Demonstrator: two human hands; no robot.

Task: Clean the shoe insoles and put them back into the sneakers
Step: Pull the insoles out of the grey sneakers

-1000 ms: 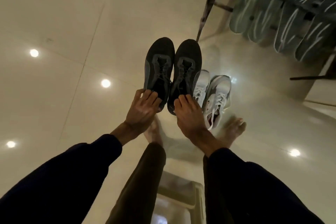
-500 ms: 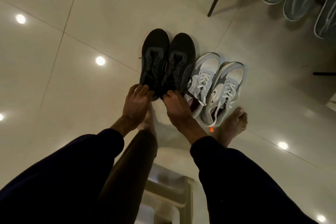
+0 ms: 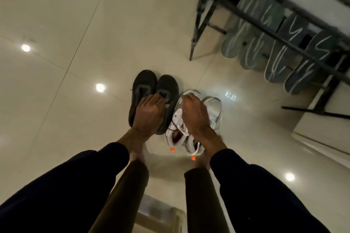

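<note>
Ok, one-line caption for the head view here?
Head view: left hand on the black sneakers, right hand curled on the white sneakers; four insoles lean at a rack.

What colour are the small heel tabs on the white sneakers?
Orange; the tabs show best in the head view.

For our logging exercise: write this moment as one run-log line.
stage: insoles out, leaning at rack | left hand: on black sneakers | right hand: grips white sneaker
</note>
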